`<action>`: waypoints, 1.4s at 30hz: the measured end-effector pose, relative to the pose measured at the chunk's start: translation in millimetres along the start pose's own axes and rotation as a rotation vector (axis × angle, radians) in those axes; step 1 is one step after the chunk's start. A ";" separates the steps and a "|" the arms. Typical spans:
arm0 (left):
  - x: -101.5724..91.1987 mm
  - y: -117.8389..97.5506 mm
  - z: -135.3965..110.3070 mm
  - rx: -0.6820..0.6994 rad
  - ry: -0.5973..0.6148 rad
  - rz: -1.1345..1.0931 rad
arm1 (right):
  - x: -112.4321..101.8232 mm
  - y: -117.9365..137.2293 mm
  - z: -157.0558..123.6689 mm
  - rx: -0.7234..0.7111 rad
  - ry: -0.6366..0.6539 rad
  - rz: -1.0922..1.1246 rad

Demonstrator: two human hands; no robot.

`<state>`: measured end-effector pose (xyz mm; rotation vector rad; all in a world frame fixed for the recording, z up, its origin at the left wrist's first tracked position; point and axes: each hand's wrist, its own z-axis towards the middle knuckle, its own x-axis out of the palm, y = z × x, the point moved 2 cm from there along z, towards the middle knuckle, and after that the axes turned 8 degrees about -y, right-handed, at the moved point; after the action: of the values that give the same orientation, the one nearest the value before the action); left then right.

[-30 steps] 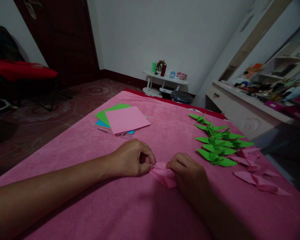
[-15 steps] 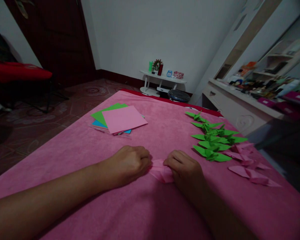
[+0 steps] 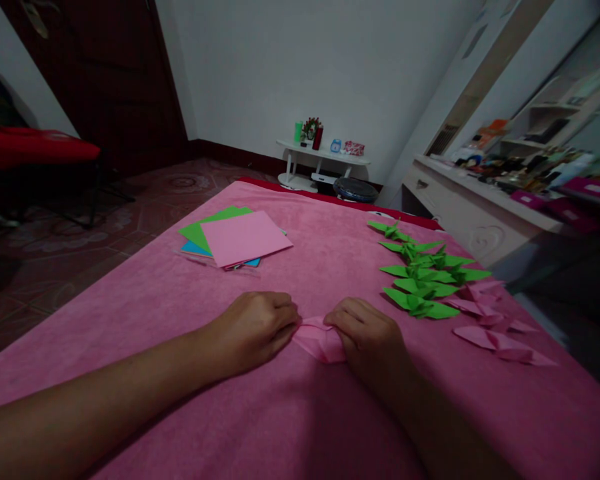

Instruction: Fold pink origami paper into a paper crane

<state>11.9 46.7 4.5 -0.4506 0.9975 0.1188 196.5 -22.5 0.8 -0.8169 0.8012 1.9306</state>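
Note:
A partly folded pink paper piece (image 3: 316, 339) lies on the pink cloth (image 3: 290, 427) between my two hands. My left hand (image 3: 253, 328) is curled closed and pinches its left end. My right hand (image 3: 367, 337) is also closed, its fingers pressing on the paper's right side. Much of the paper is hidden under my fingers.
A stack of paper sheets (image 3: 235, 240), pink on top with green and blue beneath, lies at the far left. Several green folded cranes (image 3: 423, 280) and pink folded cranes (image 3: 495, 327) lie in a row at the right. A dresser (image 3: 480, 220) stands beyond the right edge.
My hands have closed in on the pink paper, and my left fingers curled tighter. The view shifted slightly; the other items stay put.

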 end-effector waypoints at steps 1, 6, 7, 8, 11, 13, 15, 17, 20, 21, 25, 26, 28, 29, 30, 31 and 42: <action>0.7 -0.1 -0.1 -0.014 0.012 0.002 | 0.0 -0.1 0.0 0.002 -0.008 0.002; -1.8 -0.3 6.3 -0.050 0.069 -0.058 | 1.7 -0.5 0.3 0.000 -0.019 -0.010; -2.3 0.2 8.5 -0.051 0.077 -0.076 | 2.1 -0.5 0.4 -0.003 -0.015 -0.016; -2.4 1.1 10.5 -0.051 0.084 -0.090 | 2.3 -0.6 0.5 -0.005 -0.011 -0.020; -1.0 4.2 14.8 -0.049 0.084 -0.127 | 2.5 -0.9 0.8 -0.004 -0.002 -0.023; 0.5 5.8 15.7 -0.049 0.071 -0.154 | 2.2 -0.8 1.1 -0.008 0.002 -0.019; 1.4 6.5 15.6 -0.051 0.057 -0.178 | 2.0 -0.7 1.2 -0.012 0.005 -0.019; 1.5 6.6 15.3 -0.051 0.053 -0.197 | 2.0 -0.8 0.9 -0.012 0.013 -0.029; 1.0 6.5 15.1 -0.032 0.063 -0.207 | 3.1 -1.4 -0.2 -0.022 0.032 -0.047; 0.9 6.6 15.0 -0.023 0.067 -0.205 | 3.4 -1.7 -0.6 -0.024 0.034 -0.052; 0.9 8.2 14.3 0.007 0.074 -0.187 | 3.7 -1.9 -1.2 -0.039 0.036 -0.064; 0.8 8.5 13.9 0.013 0.075 -0.183 | 3.4 -1.4 -1.1 -0.047 0.039 -0.071; 0.3 8.8 13.1 0.021 0.082 -0.185 | 2.3 0.2 -0.3 -0.066 0.048 -0.100; -0.1 8.7 12.7 0.024 0.086 -0.191 | 1.9 1.2 0.2 -0.075 0.055 -0.119; -0.4 8.4 12.3 0.026 0.086 -0.198 | 1.5 2.1 0.7 -0.082 0.060 -0.136; -0.7 8.1 11.8 0.027 0.084 -0.205 | 1.3 2.9 1.1 -0.087 0.062 -0.150; 3.6 8.5 13.1 -0.005 0.072 -0.154 | 3.2 3.5 0.2 -0.071 0.020 -0.116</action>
<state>21.6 59.4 4.9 -0.5375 1.0293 -0.0332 192.0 -22.3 -0.9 -0.9072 0.6850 1.8594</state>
